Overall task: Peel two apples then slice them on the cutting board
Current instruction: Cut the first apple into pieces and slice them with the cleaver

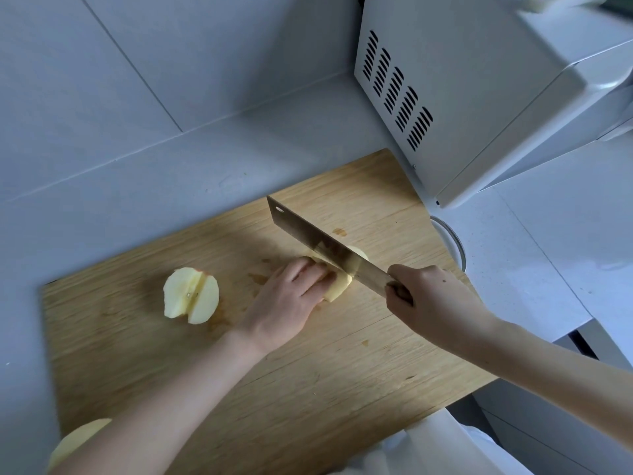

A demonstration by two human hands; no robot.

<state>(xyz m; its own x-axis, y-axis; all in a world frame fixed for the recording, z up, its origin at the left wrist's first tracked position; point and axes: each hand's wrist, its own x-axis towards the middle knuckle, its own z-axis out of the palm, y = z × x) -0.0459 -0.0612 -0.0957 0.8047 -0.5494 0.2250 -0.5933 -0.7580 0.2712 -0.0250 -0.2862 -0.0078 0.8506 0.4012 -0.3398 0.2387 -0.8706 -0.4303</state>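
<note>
I am well into the slicing. My left grip [287,303] holds the pale peeled apple piece [337,286] with curled fingers in the middle of the light wooden cutting board [308,389]. My right grip [435,296] is closed round the handle of the broad steel cleaver [308,234], whose blade is set into that piece just beside my left fingertips.

To the left, well apart, lies a peeled apple half [191,295], core side up, split into two quarters that touch. At the board's near left corner a second peeled yellowish apple [77,437] shows from under my forearm. It looks uncut, though most of it is hidden.

Peeling seems done. The first apple is partly cut, and the second is still to slice.

I count one cleaver, one board, two apples, and three lots of fruit. The board sits on the grey desk [137,200] beside a white microwave oven [479,97].
</note>
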